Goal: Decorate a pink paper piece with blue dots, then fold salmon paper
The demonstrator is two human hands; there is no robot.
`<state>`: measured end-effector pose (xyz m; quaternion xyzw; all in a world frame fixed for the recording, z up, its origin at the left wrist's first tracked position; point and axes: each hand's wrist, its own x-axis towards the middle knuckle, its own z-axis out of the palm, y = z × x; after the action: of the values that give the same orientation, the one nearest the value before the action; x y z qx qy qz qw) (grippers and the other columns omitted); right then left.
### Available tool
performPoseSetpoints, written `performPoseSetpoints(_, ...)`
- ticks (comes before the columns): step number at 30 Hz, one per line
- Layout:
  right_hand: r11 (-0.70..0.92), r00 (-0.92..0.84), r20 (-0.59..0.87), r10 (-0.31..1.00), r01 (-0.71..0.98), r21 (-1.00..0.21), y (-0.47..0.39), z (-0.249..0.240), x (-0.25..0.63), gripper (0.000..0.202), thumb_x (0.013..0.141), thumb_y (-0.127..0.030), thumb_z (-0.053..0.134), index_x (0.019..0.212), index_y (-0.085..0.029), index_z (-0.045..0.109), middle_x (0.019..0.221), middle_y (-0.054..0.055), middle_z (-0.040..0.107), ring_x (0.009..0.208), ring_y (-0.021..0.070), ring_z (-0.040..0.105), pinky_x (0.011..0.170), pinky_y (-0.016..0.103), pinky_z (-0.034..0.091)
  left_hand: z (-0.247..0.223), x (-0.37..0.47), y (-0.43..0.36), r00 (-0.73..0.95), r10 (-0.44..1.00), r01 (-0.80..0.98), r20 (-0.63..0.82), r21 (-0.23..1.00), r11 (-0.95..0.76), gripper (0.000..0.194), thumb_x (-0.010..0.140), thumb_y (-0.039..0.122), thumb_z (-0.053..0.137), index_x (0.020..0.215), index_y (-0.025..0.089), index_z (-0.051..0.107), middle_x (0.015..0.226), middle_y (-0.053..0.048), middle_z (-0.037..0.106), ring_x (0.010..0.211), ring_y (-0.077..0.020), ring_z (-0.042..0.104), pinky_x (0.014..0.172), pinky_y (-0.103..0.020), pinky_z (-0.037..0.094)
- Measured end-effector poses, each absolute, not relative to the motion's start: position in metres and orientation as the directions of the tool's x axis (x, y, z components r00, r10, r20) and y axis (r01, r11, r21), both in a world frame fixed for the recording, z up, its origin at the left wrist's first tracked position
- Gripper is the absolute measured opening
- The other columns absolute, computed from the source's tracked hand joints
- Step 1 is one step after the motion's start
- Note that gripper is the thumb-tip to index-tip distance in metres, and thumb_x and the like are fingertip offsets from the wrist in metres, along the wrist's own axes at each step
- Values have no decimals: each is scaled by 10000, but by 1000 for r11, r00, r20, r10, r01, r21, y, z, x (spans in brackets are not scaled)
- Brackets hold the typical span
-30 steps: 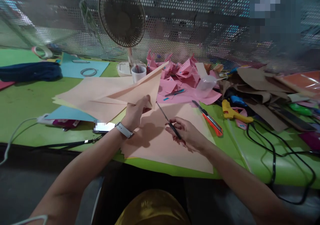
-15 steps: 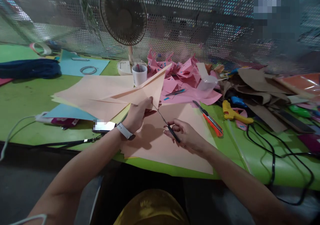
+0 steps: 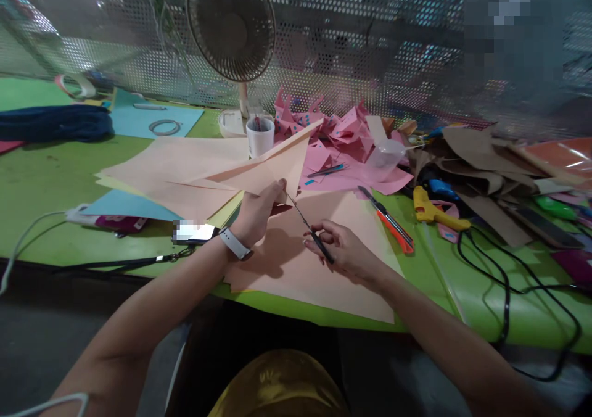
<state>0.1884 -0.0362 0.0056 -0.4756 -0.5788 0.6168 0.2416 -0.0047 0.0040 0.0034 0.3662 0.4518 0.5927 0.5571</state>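
My left hand (image 3: 259, 212), with a white watch on the wrist, grips a folded peach paper (image 3: 282, 167) raised above the table. Scissors with black handles (image 3: 321, 247) are in my right hand (image 3: 340, 249), its fingers curled round the handles. The scissor blades point up and left to the lower edge of the folded paper, close to my left fingertips. Below both hands lie flat peach sheets (image 3: 324, 287). More peach sheets (image 3: 176, 161) spread out to the left.
A white cup (image 3: 260, 138) stands before a fan (image 3: 231, 25). Pink paper pieces (image 3: 346, 130) are heaped behind. On the right lie an orange cutter (image 3: 393, 229), a yellow glue gun (image 3: 437, 212) and black cables (image 3: 506, 293). A phone (image 3: 194, 232) is at the left.
The view has shifted slightly. The folded paper and my left hand appear a little further right, and a dark reddish edge now shows beside my left fingers. My right hand keeps hold of the scissors.
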Motion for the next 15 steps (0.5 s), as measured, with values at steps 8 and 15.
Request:
performPoseSetpoints(8, -189, -430, -292, 854, 266, -945, -36, 3, 188, 408, 748, -481, 757, 1006, -214, 589, 645, -83, 478, 444, 61, 354, 354, 199, 268, 2, -1, 3, -130, 990, -349, -54, 937, 5, 286, 739, 413, 764, 702, 155, 644, 710, -38, 613, 766, -176, 628, 751, -343, 573)
performPoseSetpoints(15, -181, -412, -295, 862, 294, -939, -37, 1, 189, 390, 755, -473, 749, 1009, -222, 593, 617, -91, 441, 442, 63, 359, 362, 200, 267, 3, -1, 4, -125, 989, -385, -76, 923, 23, 315, 709, 388, 777, 618, 172, 565, 700, -33, 585, 762, -179, 622, 711, -328, 566)
